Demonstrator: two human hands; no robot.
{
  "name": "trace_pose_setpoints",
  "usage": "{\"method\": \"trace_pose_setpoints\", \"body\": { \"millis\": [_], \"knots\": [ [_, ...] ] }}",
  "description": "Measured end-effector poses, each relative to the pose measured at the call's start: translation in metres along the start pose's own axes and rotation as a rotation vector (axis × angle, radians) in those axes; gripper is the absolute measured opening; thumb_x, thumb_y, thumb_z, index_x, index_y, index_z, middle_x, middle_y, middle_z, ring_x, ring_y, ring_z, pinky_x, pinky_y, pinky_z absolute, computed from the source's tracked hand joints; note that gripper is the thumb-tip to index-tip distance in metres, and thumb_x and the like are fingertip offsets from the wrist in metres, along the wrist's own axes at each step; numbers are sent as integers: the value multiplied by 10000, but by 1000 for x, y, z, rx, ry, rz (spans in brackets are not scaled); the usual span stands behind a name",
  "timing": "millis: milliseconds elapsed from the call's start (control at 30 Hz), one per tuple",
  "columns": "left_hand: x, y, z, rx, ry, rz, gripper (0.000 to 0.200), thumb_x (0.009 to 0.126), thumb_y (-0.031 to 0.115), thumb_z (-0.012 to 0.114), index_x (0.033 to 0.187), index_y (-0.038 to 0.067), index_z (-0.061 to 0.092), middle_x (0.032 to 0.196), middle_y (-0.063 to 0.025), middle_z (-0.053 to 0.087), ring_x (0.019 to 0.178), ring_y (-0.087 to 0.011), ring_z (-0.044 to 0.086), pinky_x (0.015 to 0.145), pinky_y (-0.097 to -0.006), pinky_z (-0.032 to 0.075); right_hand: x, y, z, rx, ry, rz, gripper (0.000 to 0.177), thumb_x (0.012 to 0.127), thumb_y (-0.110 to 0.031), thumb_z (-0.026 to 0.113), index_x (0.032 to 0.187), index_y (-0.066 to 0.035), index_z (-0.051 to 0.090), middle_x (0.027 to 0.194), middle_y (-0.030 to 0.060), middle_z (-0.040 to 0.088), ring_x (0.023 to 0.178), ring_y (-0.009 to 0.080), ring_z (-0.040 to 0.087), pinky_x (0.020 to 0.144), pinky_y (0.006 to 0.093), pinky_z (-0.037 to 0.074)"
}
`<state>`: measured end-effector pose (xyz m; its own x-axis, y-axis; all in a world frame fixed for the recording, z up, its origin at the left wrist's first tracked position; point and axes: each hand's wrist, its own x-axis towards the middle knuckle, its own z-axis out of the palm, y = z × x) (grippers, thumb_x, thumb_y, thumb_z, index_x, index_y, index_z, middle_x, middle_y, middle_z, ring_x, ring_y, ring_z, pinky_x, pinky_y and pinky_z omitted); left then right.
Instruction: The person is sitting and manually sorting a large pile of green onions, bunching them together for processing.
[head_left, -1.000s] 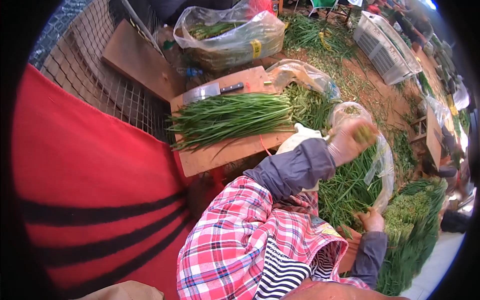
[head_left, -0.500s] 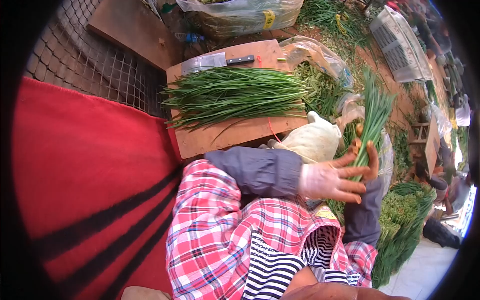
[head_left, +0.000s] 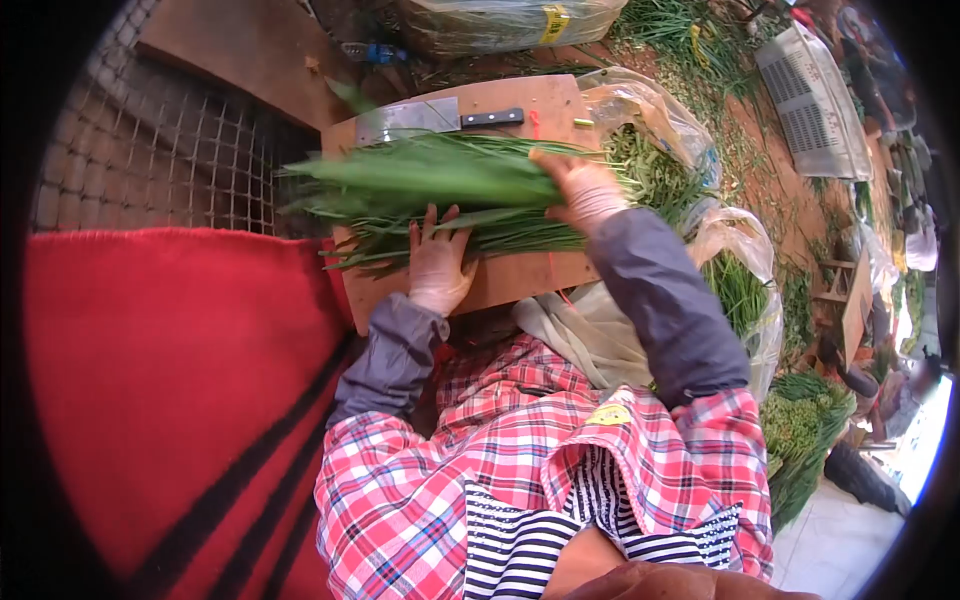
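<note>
A thick pile of long green garlic chives (head_left: 380,235) lies across a wooden board (head_left: 505,285). My right hand (head_left: 580,188) is closed around one end of a bunch of garlic chives (head_left: 440,178), smeared by motion, over the top of the pile. At the pile's near edge, my left hand (head_left: 440,265) has its fingers spread and touching the leaves. Both hands wear thin, pale coverings. A cleaver (head_left: 410,118) with a black handle rests on the board's far side, behind the chives.
A red cloth (head_left: 180,380) spreads at the left, below wire mesh (head_left: 150,170). Clear plastic bags (head_left: 735,235) with greens stand right of the board. Farther off are a white crate (head_left: 810,100), a large wrapped bundle (head_left: 500,25) and a heap of greens (head_left: 800,430).
My right hand has brought the bunch from upright at the right to lying over the pile on the board. My left hand has left the bunch and moved left to the pile's near edge.
</note>
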<state>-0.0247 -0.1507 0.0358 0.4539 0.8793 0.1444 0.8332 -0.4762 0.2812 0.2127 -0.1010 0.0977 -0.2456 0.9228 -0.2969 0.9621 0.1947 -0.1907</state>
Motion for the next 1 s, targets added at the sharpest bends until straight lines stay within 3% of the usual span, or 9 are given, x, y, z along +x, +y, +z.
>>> {"method": "trace_pose_setpoints", "body": {
  "millis": [67, 100, 333, 533, 667, 800, 867, 967, 1000],
  "knots": [
    [-2, 1, -10, -109, -67, -32, 451, 685, 186, 659, 1114, 112, 541, 1137, -110, 511, 1059, -344, 446, 882, -463, 356, 7, 6, 57, -61, 199, -15, 874, 619, -260, 753, 1341, -228, 263, 1355, 104, 345, 1243, 296, 338, 996, 431, 295],
    [-8, 35, -20, -145, -29, -26, 422, 686, 178, 658, 1089, 112, 555, 1098, -102, 532, 1018, -328, 469, 854, -447, 370, -17, 24, 51, 25, 163, -9, 920, 619, -281, 754, 1364, -233, 217, 1395, 95, 282, 1297, 301, 237, 1038, 467, 198],
    [-7, 59, -33, -285, 10, -10, 365, 671, 144, 669, 1026, 108, 593, 961, -87, 597, 877, -286, 542, 755, -381, 433, -44, 32, 13, 47, 187, -19, 984, 593, -290, 775, 1374, -229, 181, 1390, 99, 292, 1304, 316, 218, 1047, 466, 191],
    [-3, 59, -42, -266, 6, 7, 375, 668, 151, 680, 1024, 75, 592, 973, -102, 599, 892, -297, 545, 776, -378, 435, -144, 104, -5, 539, 738, 63, 641, 655, -51, 695, 1237, -72, 427, 1211, 143, 490, 1158, 307, 435, 981, 364, 331],
    [13, 74, -55, -250, 159, 129, 376, 700, 120, 668, 1058, 66, 569, 993, -111, 593, 908, -302, 542, 787, -377, 435, -260, 172, 74, 714, 860, 593, 514, 756, -53, 631, 1241, -90, 464, 1131, 100, 567, 1074, 191, 514, 924, 303, 376],
    [39, 108, -50, -235, 169, 267, 375, 700, 27, 658, 1062, 51, 564, 1036, -106, 586, 949, -279, 542, 816, -355, 440, -352, 167, 164, 996, 614, 1000, 472, 785, -58, 622, 1233, -107, 481, 1093, 111, 575, 1017, 190, 530, 880, 305, 412],
    [57, 147, -56, -321, 156, 396, 372, 714, 10, 648, 1074, 51, 562, 1042, -112, 584, 949, -280, 542, 824, -359, 434, -382, 188, 235, 1267, 640, 1043, 447, 802, -52, 606, 1230, -96, 485, 1046, 98, 581, 967, 188, 541, 834, 291, 435],
    [89, 238, -66, -332, 38, 569, 356, 709, -1, 641, 1056, 45, 577, 1038, -125, 585, 967, -279, 543, 836, -349, 426, -409, 212, 320, 1627, 979, 1040, 432, 799, -26, 603, 1214, -60, 489, 987, 94, 574, 832, 163, 537, 724, 255, 448],
    [94, 276, -65, -356, -11, 600, 348, 709, -17, 635, 1049, 39, 585, 1038, -131, 587, 980, -272, 545, 842, -339, 426, -410, 211, 318, 1505, 970, 1017, 380, 801, -28, 589, 1173, -60, 519, 947, 87, 587, 793, 161, 543, 693, 260, 449]
  ]
}}
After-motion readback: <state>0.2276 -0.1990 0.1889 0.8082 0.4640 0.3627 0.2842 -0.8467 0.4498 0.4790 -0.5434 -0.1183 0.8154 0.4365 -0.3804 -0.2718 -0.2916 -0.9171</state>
